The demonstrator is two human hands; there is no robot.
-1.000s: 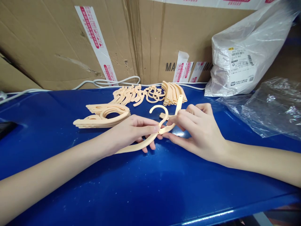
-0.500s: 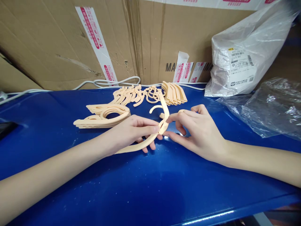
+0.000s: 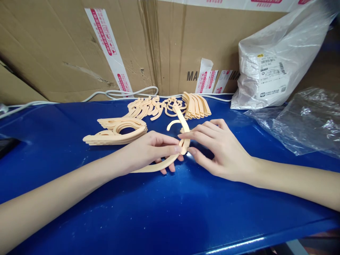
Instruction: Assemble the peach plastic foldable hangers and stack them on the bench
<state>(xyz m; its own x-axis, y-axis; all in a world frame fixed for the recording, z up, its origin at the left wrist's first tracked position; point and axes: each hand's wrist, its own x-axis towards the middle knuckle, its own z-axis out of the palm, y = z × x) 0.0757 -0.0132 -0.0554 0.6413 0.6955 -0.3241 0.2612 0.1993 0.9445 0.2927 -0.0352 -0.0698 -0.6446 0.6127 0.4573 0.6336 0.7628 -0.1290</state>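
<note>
My left hand (image 3: 156, 148) is closed in a pinch on a beige plastic folding hanger (image 3: 164, 163), near its middle joint. One hanger arm curves down to the left under that hand; the other arm (image 3: 181, 115) stands up, leaning left, with the hook (image 3: 173, 123) beside it. At the right side of the joint is my right hand (image 3: 217, 147), its index fingertip across the upright arm and its thumb against the joint. Behind the left hand lies a stack of folded beige hangers (image 3: 117, 136). Part of the joint is hidden by fingers.
Loose hook pieces (image 3: 145, 106) and a row of curved arm pieces (image 3: 196, 105) lie at the back of the blue table (image 3: 159, 212). A white cable (image 3: 106, 94) runs along cardboard boxes (image 3: 175, 42). A white plastic bag (image 3: 265, 71) and clear film (image 3: 305, 122) are at the right.
The hanger's upright arm and hook have shifted slightly left. My right index finger has slid left across the arm, and the other right fingers have straightened. My left hand has barely moved.
</note>
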